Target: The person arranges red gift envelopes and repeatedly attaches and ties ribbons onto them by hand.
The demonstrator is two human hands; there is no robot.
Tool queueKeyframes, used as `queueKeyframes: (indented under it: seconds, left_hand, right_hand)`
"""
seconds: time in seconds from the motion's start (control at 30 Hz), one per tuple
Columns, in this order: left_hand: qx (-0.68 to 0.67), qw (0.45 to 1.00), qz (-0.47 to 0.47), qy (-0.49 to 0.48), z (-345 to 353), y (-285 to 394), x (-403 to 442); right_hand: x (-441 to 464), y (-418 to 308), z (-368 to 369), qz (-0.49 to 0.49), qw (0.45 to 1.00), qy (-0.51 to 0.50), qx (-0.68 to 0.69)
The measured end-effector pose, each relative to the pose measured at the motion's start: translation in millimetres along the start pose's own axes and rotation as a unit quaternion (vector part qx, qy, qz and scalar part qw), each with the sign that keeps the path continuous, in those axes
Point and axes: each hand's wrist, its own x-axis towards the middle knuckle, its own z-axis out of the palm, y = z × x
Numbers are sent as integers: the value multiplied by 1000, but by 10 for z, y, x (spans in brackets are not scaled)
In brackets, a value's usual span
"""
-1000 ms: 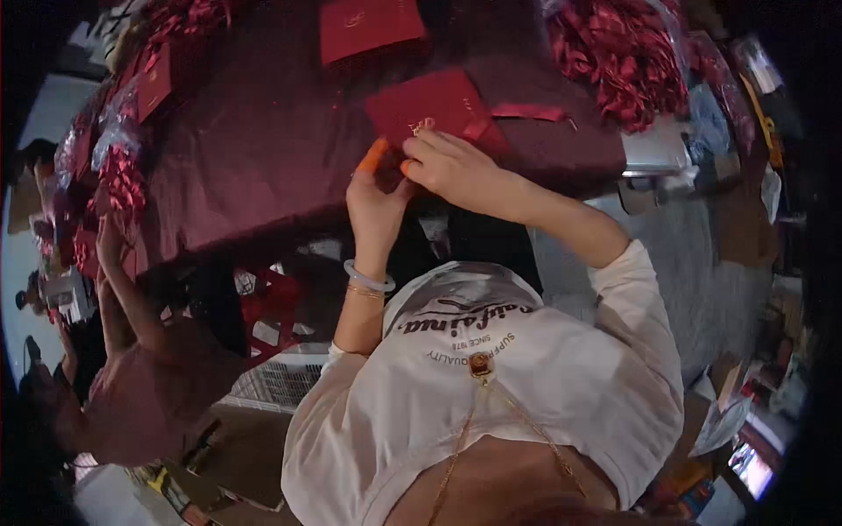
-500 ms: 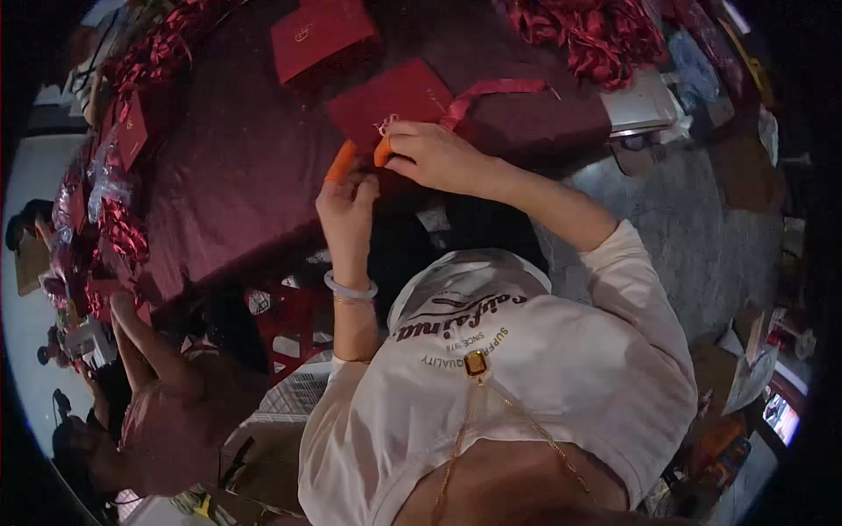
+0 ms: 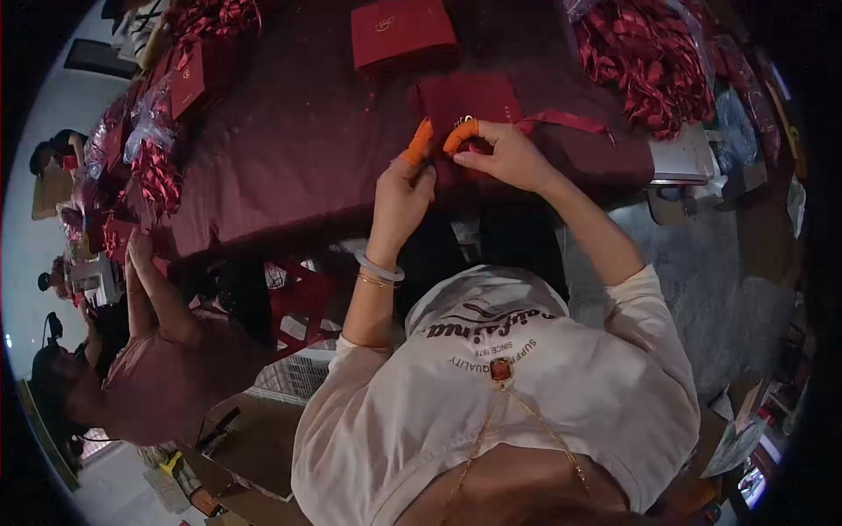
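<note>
A flat dark red piece (image 3: 487,92) with gold print lies at the table's near side; whether it is a card or a bag I cannot tell. A red ribbon (image 3: 574,120) trails from its right side. My left hand (image 3: 403,197) is closed at its near left edge, orange cover on the index finger, thumb close by. My right hand (image 3: 509,156) bends an orange-covered finger toward the thumb over its near edge, in a pinch. Red material shows between and below the fingers; the fingertips partly hide the gold print.
Farther back sits a stack of red gold-printed pieces (image 3: 403,35). Red ribbon heaps lie at the right (image 3: 645,61) and left (image 3: 158,180), near plastic wrapping. A dark red cloth (image 3: 289,167) covers the table. At the left another person (image 3: 175,377) works at the table edge.
The view has shifted, so table and hands appear farther right. My right finger curls more over the piece's near edge; both hands stay at that edge.
</note>
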Motion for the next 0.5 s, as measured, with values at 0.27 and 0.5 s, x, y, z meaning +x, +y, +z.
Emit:
queueKeyframes:
  seconds: [0.27, 0.5]
  left_hand:
    - [143, 983, 118, -12, 11, 39, 127]
    - [327, 918, 222, -46, -34, 199, 150]
  right_hand:
    - [4, -67, -112, -1, 999, -29, -13]
    - [-60, -165, -89, -65, 941, 35, -330]
